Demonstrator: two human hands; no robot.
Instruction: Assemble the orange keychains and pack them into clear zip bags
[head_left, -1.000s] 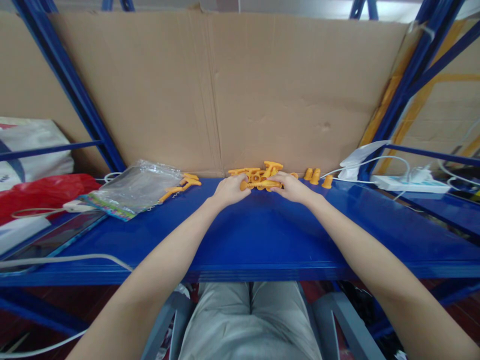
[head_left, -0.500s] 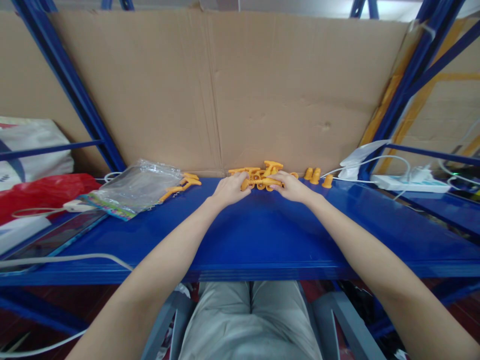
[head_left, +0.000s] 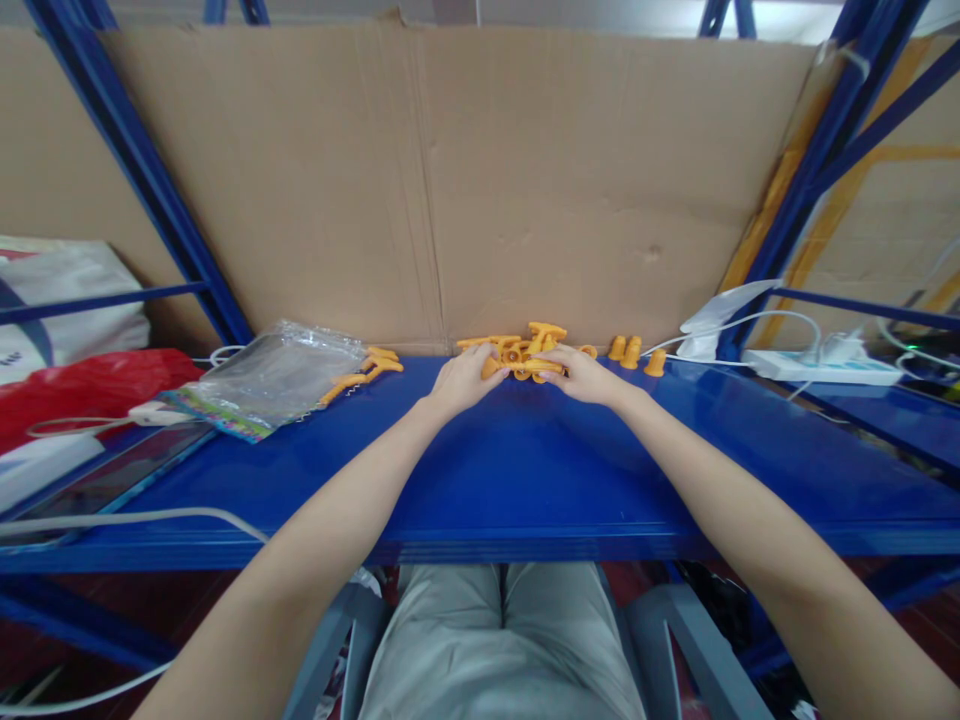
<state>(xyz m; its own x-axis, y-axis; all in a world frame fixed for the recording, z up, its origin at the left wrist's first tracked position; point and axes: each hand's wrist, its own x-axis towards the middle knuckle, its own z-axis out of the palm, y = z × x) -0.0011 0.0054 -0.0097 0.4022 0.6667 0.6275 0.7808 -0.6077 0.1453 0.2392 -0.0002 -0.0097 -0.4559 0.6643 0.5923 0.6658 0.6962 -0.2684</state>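
Note:
A pile of small orange plastic parts point(head_left: 517, 345) lies at the back of the blue shelf point(head_left: 525, 470), against the cardboard wall. My left hand point(head_left: 461, 380) is at the pile's left side, fingers curled on an orange part. My right hand point(head_left: 581, 375) comes in from the right, its fingers pinched on a long orange piece point(head_left: 541, 367) between the two hands. Two more orange parts point(head_left: 367, 368) lie to the left by a clear plastic bag point(head_left: 266, 380). Three small orange caps point(head_left: 634, 352) stand to the right of the pile.
A cardboard sheet point(head_left: 450, 180) backs the shelf between blue uprights. On the left lie a red bag point(head_left: 82, 385), a white bag and white cables. A white power strip point(head_left: 817, 368) with cables sits on the right. My lap shows below the shelf edge.
Both hands have shifted only slightly at the pile; the orange piece between them has been nudged a little. Nothing else moved.

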